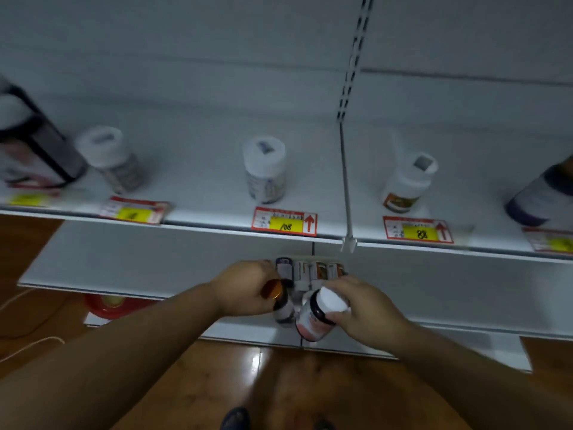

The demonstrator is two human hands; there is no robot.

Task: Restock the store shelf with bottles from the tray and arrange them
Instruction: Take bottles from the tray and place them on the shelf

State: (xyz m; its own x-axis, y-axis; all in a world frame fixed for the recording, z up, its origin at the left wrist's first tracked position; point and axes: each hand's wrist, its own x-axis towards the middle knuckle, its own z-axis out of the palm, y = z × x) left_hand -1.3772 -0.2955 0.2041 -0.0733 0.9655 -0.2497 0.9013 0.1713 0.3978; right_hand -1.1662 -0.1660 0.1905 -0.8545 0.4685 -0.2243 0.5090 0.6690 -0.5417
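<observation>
While I stand facing the white shelf (198, 181), both of my hands are down below its front edge, each closed around a bottle. My left hand (245, 288) grips a dark bottle with an amber cap (273, 289), my fingers wrapped over its top so that most of its body is hidden. My right hand (364, 308) holds a dark bottle with a white cap (319, 315), fingers pinching around the cap and neck, the body with its pinkish label tilted down and to the left. The two bottles sit just beside each other, nearly touching.

Just behind my hands, on a lower shelf level, lies the tray (310, 270) with several more bottles lying side by side; its outline is blurred, and I cannot tell how many it holds.

On the shelf above, bottles stand well apart, one behind each price tag: a white-capped bottle with a grey label (111, 158) at the left, a second white-capped one (265, 169) in the middle behind the tag (284, 221), and a white bottle with an orange label (407, 184) to the right of the metal divider (344, 187). A purple-labelled bottle (542, 193) leans at the far right, and a dark-framed box (34, 150) stands at the far left.

Below is the wooden floor (217, 383).
</observation>
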